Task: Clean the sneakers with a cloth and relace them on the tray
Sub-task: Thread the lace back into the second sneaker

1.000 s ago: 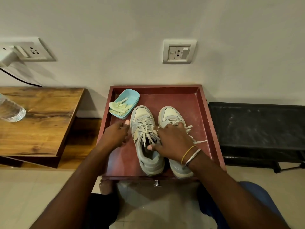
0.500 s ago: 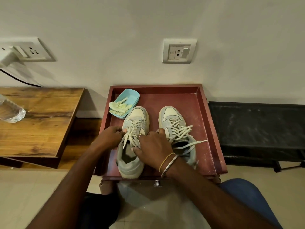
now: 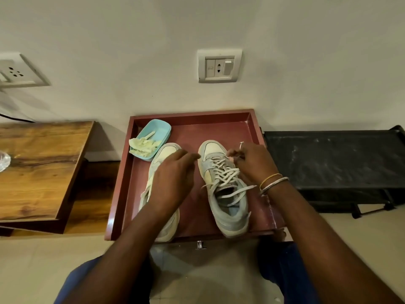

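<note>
Two pale grey-blue sneakers stand side by side on a dark red tray (image 3: 230,126), toes toward the wall. My left hand (image 3: 173,178) hovers over the left sneaker (image 3: 166,224) with relaxed fingers, covering its laces and holding nothing. My right hand (image 3: 254,163) is at the right side of the right sneaker (image 3: 225,191), fingers curled and pinching a lace near the lower eyelets. That shoe's loose lace ends trail across its open mouth. A pale yellow cloth (image 3: 142,145) lies bunched in a light blue dish (image 3: 162,128) at the tray's back left corner.
A wooden side table (image 3: 41,170) stands to the left with a clear bottle (image 3: 3,161) at its edge. A black low bench (image 3: 333,163) stands to the right. Wall sockets (image 3: 219,65) sit above the tray. My knees are below the tray's front edge.
The left sneaker was slid left, apart from the right one. Both hands then left it; my right hand moved over to the right sneaker's laces and my left hand lifted above the left sneaker.
</note>
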